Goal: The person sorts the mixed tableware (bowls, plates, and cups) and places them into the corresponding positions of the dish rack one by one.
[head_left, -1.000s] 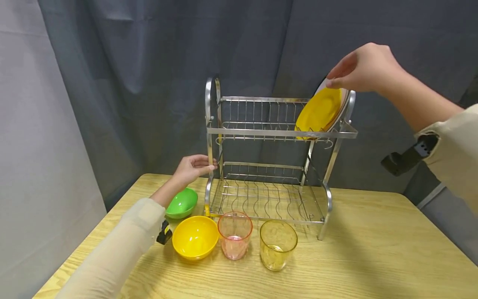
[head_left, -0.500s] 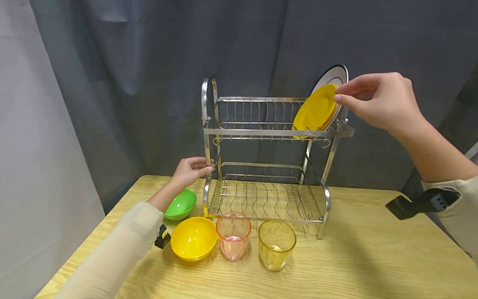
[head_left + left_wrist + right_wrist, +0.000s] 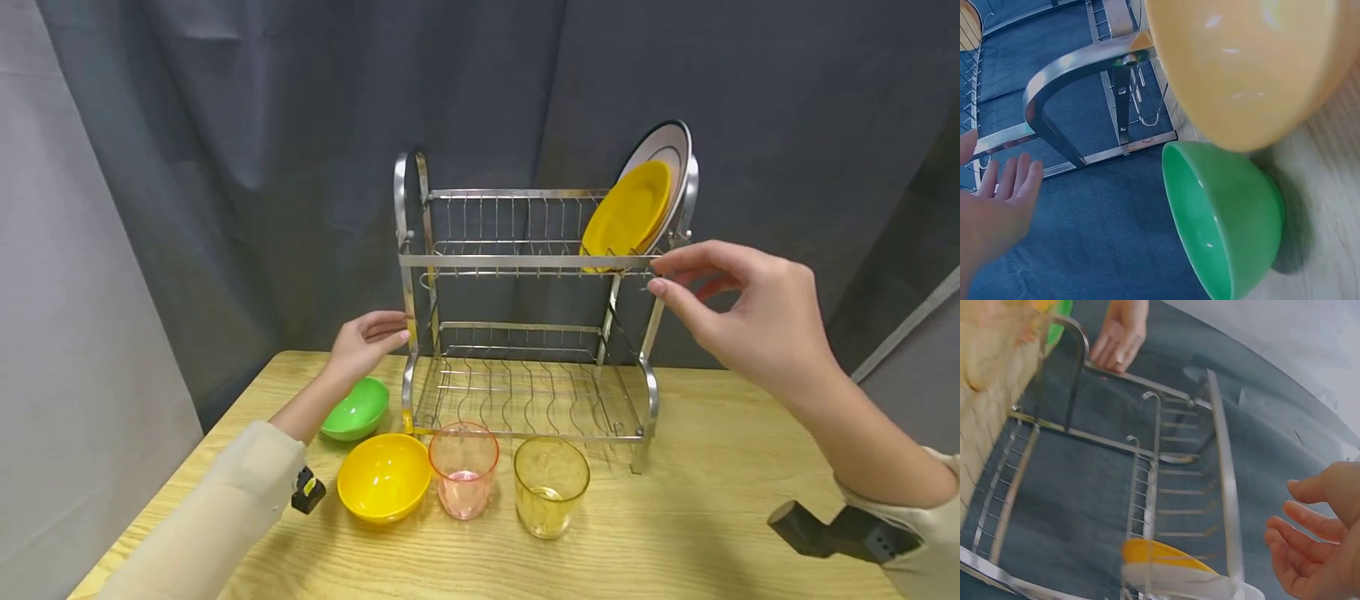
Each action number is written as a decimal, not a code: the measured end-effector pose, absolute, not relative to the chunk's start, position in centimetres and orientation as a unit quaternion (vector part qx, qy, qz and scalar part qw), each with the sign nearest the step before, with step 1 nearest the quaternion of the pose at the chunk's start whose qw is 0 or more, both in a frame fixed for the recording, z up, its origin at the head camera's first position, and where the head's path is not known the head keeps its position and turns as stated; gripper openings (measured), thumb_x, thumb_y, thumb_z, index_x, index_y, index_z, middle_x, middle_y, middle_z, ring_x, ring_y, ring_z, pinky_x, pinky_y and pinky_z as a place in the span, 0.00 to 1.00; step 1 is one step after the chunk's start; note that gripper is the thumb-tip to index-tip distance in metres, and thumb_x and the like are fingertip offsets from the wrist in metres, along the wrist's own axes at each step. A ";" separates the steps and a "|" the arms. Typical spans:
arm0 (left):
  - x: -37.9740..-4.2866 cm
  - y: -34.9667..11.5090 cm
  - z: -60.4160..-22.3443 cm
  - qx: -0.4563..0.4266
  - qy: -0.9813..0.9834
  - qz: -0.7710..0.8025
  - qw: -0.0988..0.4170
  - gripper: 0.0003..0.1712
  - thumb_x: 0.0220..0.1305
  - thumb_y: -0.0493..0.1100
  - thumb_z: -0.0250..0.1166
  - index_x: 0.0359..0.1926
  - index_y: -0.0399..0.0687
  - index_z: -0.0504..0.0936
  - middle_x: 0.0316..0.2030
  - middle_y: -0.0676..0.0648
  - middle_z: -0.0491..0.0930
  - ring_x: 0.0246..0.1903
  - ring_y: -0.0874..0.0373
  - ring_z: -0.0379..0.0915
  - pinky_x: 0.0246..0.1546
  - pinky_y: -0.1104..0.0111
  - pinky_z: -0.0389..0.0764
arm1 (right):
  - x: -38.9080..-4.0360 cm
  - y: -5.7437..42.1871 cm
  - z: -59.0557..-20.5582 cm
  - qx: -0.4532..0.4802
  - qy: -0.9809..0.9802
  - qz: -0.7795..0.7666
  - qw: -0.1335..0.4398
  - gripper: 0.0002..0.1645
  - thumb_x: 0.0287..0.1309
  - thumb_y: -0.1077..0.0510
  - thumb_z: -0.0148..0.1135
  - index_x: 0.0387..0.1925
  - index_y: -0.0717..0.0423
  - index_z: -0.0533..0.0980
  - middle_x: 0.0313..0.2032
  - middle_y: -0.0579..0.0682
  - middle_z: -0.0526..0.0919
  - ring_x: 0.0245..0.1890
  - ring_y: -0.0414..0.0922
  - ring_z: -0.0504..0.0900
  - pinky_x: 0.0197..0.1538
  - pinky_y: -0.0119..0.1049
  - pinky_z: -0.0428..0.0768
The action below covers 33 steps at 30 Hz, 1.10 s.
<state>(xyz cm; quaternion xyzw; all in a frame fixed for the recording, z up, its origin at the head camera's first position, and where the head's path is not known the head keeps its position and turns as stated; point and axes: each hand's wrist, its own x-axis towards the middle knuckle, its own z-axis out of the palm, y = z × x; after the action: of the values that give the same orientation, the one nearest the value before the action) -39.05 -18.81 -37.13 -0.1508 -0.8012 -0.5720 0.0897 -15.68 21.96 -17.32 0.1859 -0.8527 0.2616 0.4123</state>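
A two-tier metal dish rack (image 3: 517, 262) stands on the table. At the right end of its top tier, a yellow plate (image 3: 626, 208) leans in front of a white plate (image 3: 651, 143) with a dark rim. My right hand (image 3: 757, 312) is in the air before that end of the rack, holding nothing, thumb and fingers apart and loosely bent. Beside the rack's left post is my left hand (image 3: 362, 346); its fingers (image 3: 1022, 178) are extended and its fingertips lie right at the post. Both plates also show low in the right wrist view, the yellow plate (image 3: 1160, 551) uppermost.
A green bowl (image 3: 360, 408) sits below my left hand, with a yellow bowl (image 3: 384, 477) in front of it. To the right stand a clear pink cup (image 3: 463, 477) and a clear yellow cup (image 3: 551, 487), near the rack's front edge. A dark curtain (image 3: 300, 167) hangs behind.
My right hand has let go of the yellow plate and moved down and towards me. My left hand has shifted slightly left, its fingers coming out from behind the post.
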 end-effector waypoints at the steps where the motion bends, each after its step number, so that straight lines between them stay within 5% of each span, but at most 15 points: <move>1: -39.6 -19.2 -37.8 -0.149 -0.802 -0.571 0.094 0.30 0.55 0.62 0.71 0.59 0.65 0.78 0.56 0.57 0.82 0.56 0.61 0.79 0.58 0.65 0.82 | -15.5 21.8 -17.8 0.191 -0.853 0.260 0.410 0.11 0.51 0.62 0.73 0.40 0.54 0.85 0.32 0.24 0.84 0.27 0.10 0.69 0.23 0.17 0.66; 5: -39.5 -19.9 -38.6 -0.135 -0.794 -0.586 0.092 0.32 0.51 0.65 0.72 0.57 0.67 0.79 0.54 0.58 0.83 0.56 0.61 0.79 0.59 0.64 0.81 | -15.4 21.3 -19.8 0.210 -0.856 0.253 0.399 0.12 0.49 0.64 0.74 0.39 0.53 0.85 0.33 0.51 0.89 0.28 0.10 0.69 0.22 0.20 0.67; 14: -38.8 -21.1 -40.7 -0.157 -0.803 -0.566 0.098 0.31 0.54 0.66 0.69 0.59 0.69 0.76 0.57 0.56 0.81 0.57 0.60 0.79 0.58 0.67 0.81 | -16.4 20.6 -24.8 0.230 -0.869 0.246 0.362 0.14 0.46 0.64 0.76 0.38 0.53 0.84 0.32 0.48 0.89 0.25 0.37 0.81 0.31 0.17 0.76; 24: -33.3 -19.2 -39.2 -0.203 -0.816 -0.533 0.097 0.25 0.63 0.58 0.65 0.60 0.62 0.76 0.55 0.58 0.82 0.53 0.66 0.79 0.54 0.79 0.79 | -16.9 19.6 -29.5 0.248 -0.886 0.228 0.319 0.16 0.46 0.61 0.76 0.40 0.54 0.83 0.36 0.46 0.88 0.31 0.38 0.79 0.33 0.29 0.82; 33: -23.6 -15.2 -31.6 -0.211 -0.815 -0.538 0.049 0.28 0.66 0.53 0.64 0.61 0.42 0.74 0.58 0.39 0.78 0.57 0.49 0.77 0.62 0.61 0.79 | -16.5 18.4 -32.2 0.293 -0.893 0.226 0.257 0.27 0.44 0.54 0.78 0.47 0.54 0.80 0.45 0.47 0.86 0.42 0.44 0.83 0.42 0.37 0.85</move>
<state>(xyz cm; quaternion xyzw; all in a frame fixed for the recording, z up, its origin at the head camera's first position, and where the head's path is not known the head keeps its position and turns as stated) -23.64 -15.25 -31.58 -0.2112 -0.8146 -0.5379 0.0491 -16.52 18.39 -32.21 0.2930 -0.8929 0.2258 0.2567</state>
